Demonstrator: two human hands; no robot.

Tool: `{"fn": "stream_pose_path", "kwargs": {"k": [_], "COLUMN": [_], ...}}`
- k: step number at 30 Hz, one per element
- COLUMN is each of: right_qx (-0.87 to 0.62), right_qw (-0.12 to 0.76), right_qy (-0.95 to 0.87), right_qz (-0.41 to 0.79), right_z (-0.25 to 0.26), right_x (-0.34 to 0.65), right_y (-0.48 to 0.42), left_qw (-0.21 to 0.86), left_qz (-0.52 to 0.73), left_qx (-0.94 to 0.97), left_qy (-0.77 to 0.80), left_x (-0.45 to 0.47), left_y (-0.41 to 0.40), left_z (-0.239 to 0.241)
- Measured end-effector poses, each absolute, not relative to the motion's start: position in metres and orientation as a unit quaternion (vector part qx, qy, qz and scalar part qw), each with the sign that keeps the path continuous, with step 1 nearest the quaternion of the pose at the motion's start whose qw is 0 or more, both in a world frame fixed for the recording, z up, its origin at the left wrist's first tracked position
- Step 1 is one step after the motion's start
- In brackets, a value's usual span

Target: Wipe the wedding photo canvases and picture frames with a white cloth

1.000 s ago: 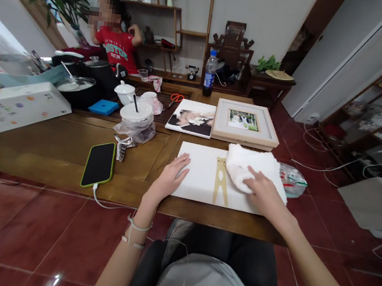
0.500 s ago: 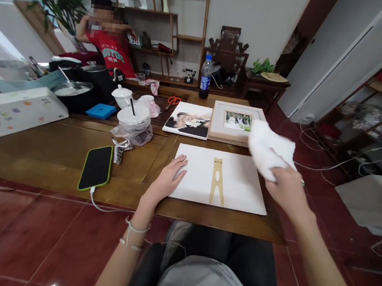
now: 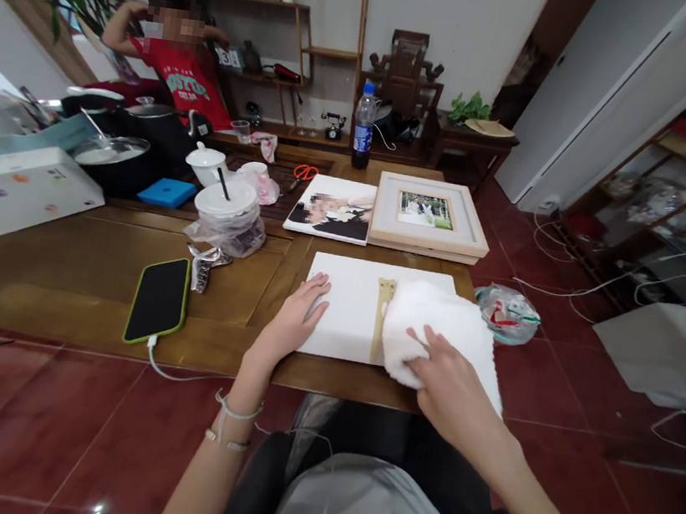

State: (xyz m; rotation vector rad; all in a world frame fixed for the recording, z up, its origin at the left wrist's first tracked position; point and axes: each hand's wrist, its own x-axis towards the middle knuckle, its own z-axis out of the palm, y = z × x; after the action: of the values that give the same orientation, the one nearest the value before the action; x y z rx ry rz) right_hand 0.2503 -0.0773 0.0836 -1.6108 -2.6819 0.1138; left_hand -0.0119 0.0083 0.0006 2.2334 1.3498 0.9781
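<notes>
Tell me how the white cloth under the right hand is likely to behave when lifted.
The white cloth is probably floppy, as it bunches softly around the fingers of the right hand. Its fluffy surface suggests it is light for its size. It seems unlikely to roll, since it lies spread past the edge of the white panel.

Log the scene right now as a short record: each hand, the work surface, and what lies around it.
Left hand: open, laid on the left end of the white panel
Right hand: on the white cloth; grip or press, cannot tell
White panel: lying on the wooden table, its right part mostly under the cloth
Tan piece: on the panel, partly covered by cloth
Beyond panel: photo print, framed picture
Left of panel: phone, cable plugged in
</notes>
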Motion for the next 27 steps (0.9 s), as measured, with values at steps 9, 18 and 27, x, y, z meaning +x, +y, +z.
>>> {"fn": "stream_pose_path", "kwargs": {"k": [9,18,27], "right_qx": [-0.594,-0.583,-0.517], "right_qw": [0.089,0.164,0.015], "right_qy": [-0.787,-0.789,-0.837], "right_qz": [0.143,0.102,0.179], "right_z": [0.076,0.048,0.087], "right_x": [0.289,0.255,0.26], "right_y": [-0.05,0.009,-0.089], "left_qw": [0.194,0.194,0.194], "left_qz": [0.332,0.329,0.331], "left_qx": [0.792,0.793,0.791], "left_qy": [0.475,0.474,0.476], "left_x": [-0.014,-0.015,-0.014], "left_y": [0.008,0.007,0.007], "left_z": [0.003,0.004,0.003]}}
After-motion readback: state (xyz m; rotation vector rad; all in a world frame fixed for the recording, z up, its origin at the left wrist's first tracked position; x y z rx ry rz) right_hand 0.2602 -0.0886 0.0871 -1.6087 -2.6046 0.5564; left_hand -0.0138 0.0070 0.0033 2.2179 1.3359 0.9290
